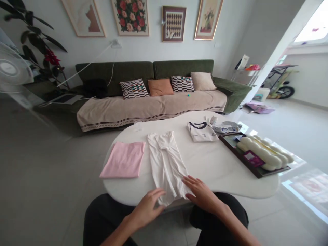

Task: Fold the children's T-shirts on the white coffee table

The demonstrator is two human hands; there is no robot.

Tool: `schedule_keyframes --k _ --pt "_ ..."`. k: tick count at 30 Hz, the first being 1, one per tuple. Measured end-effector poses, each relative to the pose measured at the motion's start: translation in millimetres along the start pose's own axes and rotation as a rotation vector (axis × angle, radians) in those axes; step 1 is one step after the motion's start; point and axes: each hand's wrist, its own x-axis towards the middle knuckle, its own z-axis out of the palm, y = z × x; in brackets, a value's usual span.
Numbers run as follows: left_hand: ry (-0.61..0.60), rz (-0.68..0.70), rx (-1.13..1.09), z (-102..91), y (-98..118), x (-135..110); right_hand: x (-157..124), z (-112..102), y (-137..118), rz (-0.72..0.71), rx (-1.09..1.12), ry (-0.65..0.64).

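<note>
A long white garment [166,164], gathered at a knot-like twist near its far end, lies lengthwise on the white table [205,171]. Its near end reaches the table's front edge. At the lower left corner of the cloth is my left hand [148,207], thumb and fingers apart. My right hand [201,194] rests by the right edge of the garment, fingers stretched out over the fabric. Neither hand grips anything. To the left lies a folded pink cloth [124,160]. Farther back on the right, a folded white shirt with a dark collar [202,132] lies flat.
A dark-rimmed tray [239,155] at the table's right holds a puffy cream item [263,150] and a purple packet [253,158]. Crumpled plastic packaging [227,127] lies behind it. Beyond the table stands a green sofa [128,71] with cushions. A fan [11,68] is at far left.
</note>
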Motion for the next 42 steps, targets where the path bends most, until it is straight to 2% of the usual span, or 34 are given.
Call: schedule_keyframes --k 2,4,8,11,13,15,18,20,22,24,26,28,30,33,35,37,39,42 --pt "-0.062 0.004 0.174 11.5 -8 2 6 19 9 -0.070 -0.091 -0.120" --pt "-0.104 0.020 0.366 24.4 -17 6 8 41 22 -0.135 -0.226 -0.163" --pt "-0.030 0.039 0.521 42.9 -34 13 5 80 50 -0.221 -0.404 0.046" --pt "-0.025 0.041 0.506 44.5 -38 12 2 89 58 -0.245 -0.372 0.114" --pt "-0.088 0.059 0.455 38.0 -35 6 -3 83 55 -0.251 -0.293 0.043" --pt "-0.179 0.085 0.376 24.1 -27 -1 -9 67 49 -0.239 -0.182 -0.084" --pt "-0.360 0.127 0.158 -12.3 -9 -8 -8 28 44 -0.173 0.051 -0.287" --pt "-0.467 0.137 -0.059 -43.7 0 1 10 -6 47 -0.153 0.245 -0.406" --pt "-0.487 0.100 -0.288 -74.3 3 27 46 -38 55 -0.181 0.430 -0.473" --pt "-0.373 -0.020 -0.524 -96.9 -5 68 96 -59 65 -0.170 0.556 -0.412" --pt "-0.143 -0.183 -0.780 -105.6 -23 115 149 -63 74 -0.038 0.603 -0.249" --pt "0.107 -0.301 -0.969 -99.1 -47 158 193 -51 79 0.127 0.585 -0.097" --pt "0.305 -0.362 -1.015 -82.0 -69 187 222 -28 82 0.236 0.534 -0.010" --pt "0.439 -0.389 -0.975 -55.9 -93 202 237 3 84 0.294 0.460 0.082" --pt "0.476 -0.354 -0.963 -49.6 -102 202 239 12 87 0.298 0.428 0.142" --pt "0.491 -0.273 -0.943 -54.1 -107 204 241 11 91 0.285 0.412 0.185" --pt "0.519 -0.225 -0.828 -64.3 -107 211 245 6 95 0.289 0.390 0.223" --pt "0.649 -0.297 -0.568 -73.4 -100 223 251 3 93 0.343 0.339 0.282"
